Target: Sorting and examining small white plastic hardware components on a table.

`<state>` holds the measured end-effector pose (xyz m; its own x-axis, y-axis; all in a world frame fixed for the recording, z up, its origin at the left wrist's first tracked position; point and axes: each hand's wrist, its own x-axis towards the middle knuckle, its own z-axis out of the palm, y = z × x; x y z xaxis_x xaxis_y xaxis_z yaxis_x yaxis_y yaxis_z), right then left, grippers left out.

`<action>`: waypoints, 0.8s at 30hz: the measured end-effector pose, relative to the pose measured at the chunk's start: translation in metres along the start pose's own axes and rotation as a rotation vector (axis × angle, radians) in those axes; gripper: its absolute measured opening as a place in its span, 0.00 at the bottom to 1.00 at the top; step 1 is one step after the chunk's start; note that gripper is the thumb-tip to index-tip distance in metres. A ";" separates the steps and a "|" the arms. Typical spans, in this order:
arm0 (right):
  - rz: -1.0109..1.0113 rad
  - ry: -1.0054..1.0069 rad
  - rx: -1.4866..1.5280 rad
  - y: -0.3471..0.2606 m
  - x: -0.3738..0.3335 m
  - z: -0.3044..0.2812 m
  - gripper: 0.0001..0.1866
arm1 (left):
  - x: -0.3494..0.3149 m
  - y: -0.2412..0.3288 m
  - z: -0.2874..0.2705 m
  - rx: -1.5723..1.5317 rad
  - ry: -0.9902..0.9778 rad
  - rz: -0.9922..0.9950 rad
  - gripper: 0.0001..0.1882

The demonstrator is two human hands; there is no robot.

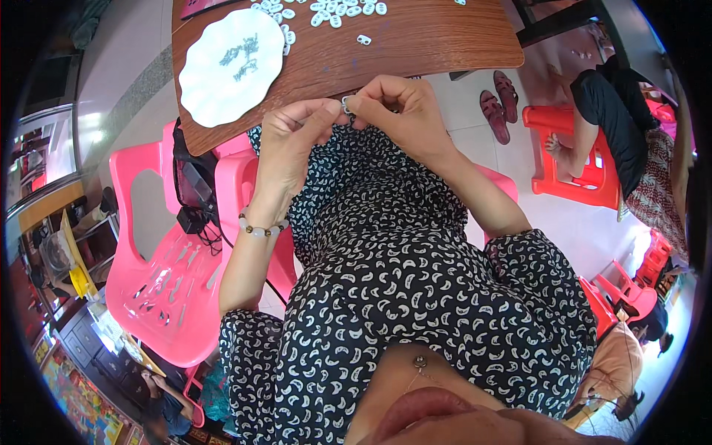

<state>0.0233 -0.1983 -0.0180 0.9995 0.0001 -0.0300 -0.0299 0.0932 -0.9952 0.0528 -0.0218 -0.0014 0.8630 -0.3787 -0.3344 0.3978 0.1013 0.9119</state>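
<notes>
Just off the table's front edge, above my lap, my left hand [295,137] and my right hand [404,111] meet fingertip to fingertip. Both are closed in a pinch on one small white plastic piece [345,104], mostly covered by the fingers. It resembles the white oval pieces with two holes [337,10] spread along the back of the wooden table [430,37]. One such oval piece [364,40] lies apart, nearer to me. On the table's left, a white scalloped plate [208,85] bears a loose heap of tiny grey metal bits [245,58], perhaps small springs.
A pink plastic chair [167,311] stands at my left, with a black bag [194,174] beside it. On the right, another person sits with a bare foot on a red stool [575,189]. Dark red slippers [495,115] lie on the floor near the table.
</notes>
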 end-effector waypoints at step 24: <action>-0.040 0.074 0.072 -0.006 0.005 -0.014 0.10 | 0.017 0.018 0.005 0.225 0.034 0.105 0.10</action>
<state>0.0285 -0.2128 -0.0131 0.9970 -0.0779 0.0000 0.0127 0.1632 -0.9865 0.0735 -0.0309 0.0109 0.9074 -0.3456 -0.2392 0.2293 -0.0698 0.9708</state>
